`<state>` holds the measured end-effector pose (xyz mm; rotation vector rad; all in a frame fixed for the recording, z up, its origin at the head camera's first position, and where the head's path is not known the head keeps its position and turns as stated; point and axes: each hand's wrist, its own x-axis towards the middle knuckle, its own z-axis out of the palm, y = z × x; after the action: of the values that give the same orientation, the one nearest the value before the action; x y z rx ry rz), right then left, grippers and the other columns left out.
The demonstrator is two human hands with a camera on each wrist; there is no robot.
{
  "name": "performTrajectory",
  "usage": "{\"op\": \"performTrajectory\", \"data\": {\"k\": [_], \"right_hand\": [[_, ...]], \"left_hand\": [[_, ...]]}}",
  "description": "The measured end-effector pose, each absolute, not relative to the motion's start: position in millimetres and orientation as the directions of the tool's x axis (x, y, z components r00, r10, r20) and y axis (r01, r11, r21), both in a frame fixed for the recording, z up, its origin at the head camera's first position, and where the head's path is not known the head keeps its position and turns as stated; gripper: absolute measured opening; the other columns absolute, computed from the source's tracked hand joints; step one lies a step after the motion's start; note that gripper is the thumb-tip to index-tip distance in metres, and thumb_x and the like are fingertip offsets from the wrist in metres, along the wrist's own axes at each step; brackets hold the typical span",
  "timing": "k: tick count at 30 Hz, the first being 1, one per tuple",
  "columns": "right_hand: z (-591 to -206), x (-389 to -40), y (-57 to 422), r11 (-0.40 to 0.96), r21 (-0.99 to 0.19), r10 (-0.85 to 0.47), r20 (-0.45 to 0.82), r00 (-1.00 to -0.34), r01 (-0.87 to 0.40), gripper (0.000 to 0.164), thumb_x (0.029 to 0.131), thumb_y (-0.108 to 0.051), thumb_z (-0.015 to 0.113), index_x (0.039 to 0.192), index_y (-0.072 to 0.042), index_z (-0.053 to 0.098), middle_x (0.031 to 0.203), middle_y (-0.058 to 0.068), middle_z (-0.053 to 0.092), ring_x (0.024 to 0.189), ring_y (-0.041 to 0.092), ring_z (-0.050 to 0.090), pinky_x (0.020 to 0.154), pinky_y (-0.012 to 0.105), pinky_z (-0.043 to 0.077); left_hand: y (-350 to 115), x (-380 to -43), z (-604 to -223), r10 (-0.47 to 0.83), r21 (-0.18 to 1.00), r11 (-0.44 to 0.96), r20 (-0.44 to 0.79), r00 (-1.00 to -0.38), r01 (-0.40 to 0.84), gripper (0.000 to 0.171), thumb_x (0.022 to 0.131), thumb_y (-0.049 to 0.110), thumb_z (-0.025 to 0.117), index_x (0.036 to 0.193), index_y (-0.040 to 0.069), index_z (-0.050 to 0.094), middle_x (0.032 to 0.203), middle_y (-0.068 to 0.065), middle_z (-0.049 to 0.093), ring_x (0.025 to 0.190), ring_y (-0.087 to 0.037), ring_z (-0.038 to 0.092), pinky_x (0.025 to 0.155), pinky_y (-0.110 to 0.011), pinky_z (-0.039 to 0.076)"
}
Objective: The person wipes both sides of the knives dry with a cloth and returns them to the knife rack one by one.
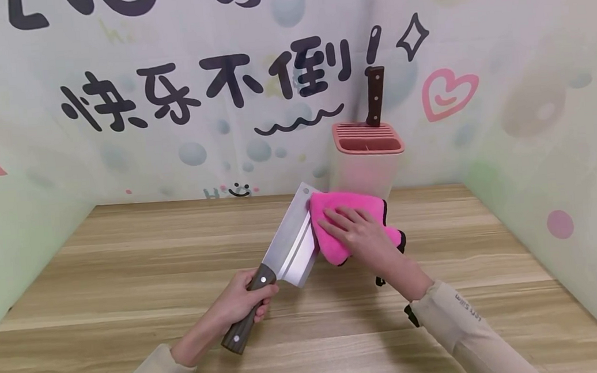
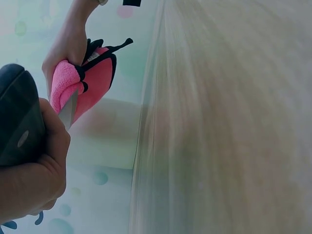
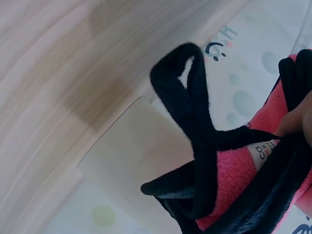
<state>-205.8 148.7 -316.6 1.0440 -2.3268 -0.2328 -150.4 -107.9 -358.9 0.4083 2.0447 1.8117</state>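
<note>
As viewed from the head camera, a cleaver point(image 1: 292, 239) is gripped by its dark handle point(image 1: 238, 335) in the left hand point(image 1: 245, 299), with the blade held above the desk point(image 1: 127, 268) and pointed away, slanted toward the right. Part of the blade's right side is covered by a pink cloth point(image 1: 329, 248) with black edging, which is pressed there by the right hand point(image 1: 365, 236), fingers laid over the top. Behind the cloth, a pale knife block point(image 1: 362, 173) with a pink slotted top is stood near the wall point(image 1: 163, 34), its lower part hidden. A second knife is slotted upright in it, only its brown handle point(image 1: 375, 94) exposed. Black lettering and a pink heart point(image 1: 450, 95) are printed on the wall. Light sleeves point(image 1: 469, 325) are worn on both arms.

Left wrist view: the left hand is wrapped around the handle, which is cropped by the frame edge. A short piece of blade is seen running into the folds of the cloth; the cloth is grasped from the far side by the right hand. The block is blurred behind.

Right wrist view: the cloth is held by the right hand, only partly in frame. A black strap loop point(image 3: 170, 95) and a white label point(image 3: 263, 153) are seen on it.
</note>
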Motion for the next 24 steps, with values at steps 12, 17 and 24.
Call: {"op": "performTrajectory", "data": {"k": [12,17,24], "right_hand": [[-320,-193,133,0.614,0.45,-0.789,0.379,-0.484,-0.649,0.054,0.073,-0.002,0.07,0.123,-0.016,0.054,0.125,0.005,0.052,0.116,0.024,0.046,0.089,0.036,0.042],[-321,-185,126,0.578,0.464,-0.816,0.358,-0.454,-0.671,0.057,0.072,-0.009,0.073,0.125,-0.016,0.053,0.127,0.005,0.051,0.117,0.024,0.046,0.09,0.036,0.042],[-324,-177,119,0.535,0.499,-0.844,0.354,-0.403,-0.681,0.056,0.072,-0.012,0.073,0.124,-0.018,0.053,0.128,0.004,0.05,0.117,0.023,0.046,0.09,0.036,0.041]], "left_hand": [[-105,-151,-360,0.395,0.988,0.137,-0.118,-0.911,-0.068,0.016,0.086,0.012,0.054,0.083,0.0,0.043,0.054,0.001,0.046,0.044,-0.007,0.043,0.042,-0.02,0.04],[-103,-152,-359,0.371,0.987,0.134,-0.131,-0.919,-0.086,0.014,0.087,0.01,0.052,0.086,-0.001,0.044,0.054,0.0,0.046,0.045,-0.007,0.043,0.042,-0.02,0.04],[-103,-152,-358,0.36,0.988,0.126,-0.131,-0.924,-0.091,0.014,0.087,0.01,0.052,0.089,-0.002,0.045,0.056,0.0,0.046,0.046,-0.006,0.044,0.043,-0.02,0.041]]}}
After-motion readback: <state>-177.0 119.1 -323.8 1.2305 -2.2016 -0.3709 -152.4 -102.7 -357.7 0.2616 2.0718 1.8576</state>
